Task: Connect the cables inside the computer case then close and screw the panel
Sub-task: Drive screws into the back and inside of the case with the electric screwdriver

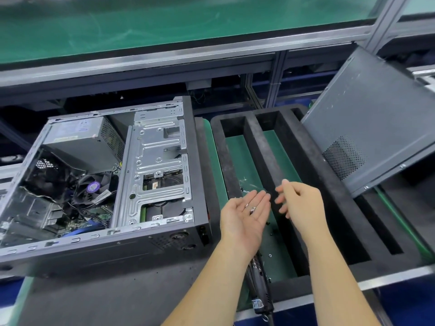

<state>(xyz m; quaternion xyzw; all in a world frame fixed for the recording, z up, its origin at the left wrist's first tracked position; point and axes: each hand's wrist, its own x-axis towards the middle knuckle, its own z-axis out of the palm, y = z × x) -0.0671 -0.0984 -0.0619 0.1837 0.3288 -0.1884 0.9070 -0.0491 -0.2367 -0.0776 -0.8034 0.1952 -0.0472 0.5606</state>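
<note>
One computer case (101,175) lies on its side at the left of the workbench (113,295), with its open side up. Inside it I can see one grey power supply (82,142) at the far left, one fan with a purple sticker (93,187) in the middle, and a bundle of dark cables (80,203) over the board. One side panel (369,118) is off the case; it leans tilted at the far right, its near edge resting on the black foam tray (329,208). This one tray has three long slots that I can count. In the left slot, on the green bottom, several small dark screws (269,255) lie loose; they are too small to count exactly. One electric screwdriver (259,288) lies at the near end of the same slot, partly under the left forearm.

Two bare hands are over the tray. The left hand (247,215) is turned palm up and spread flat, fingers together and pointing far-right. On the palm lie two small metal screws (251,208), as far as I can tell; it carries them without closing on them. The right hand (299,203) is just beside it at the right, palm facing left, fingers loosely curled and a little apart, and it has nothing in it. The fingertips of both hands are near each other but not touching.
</note>
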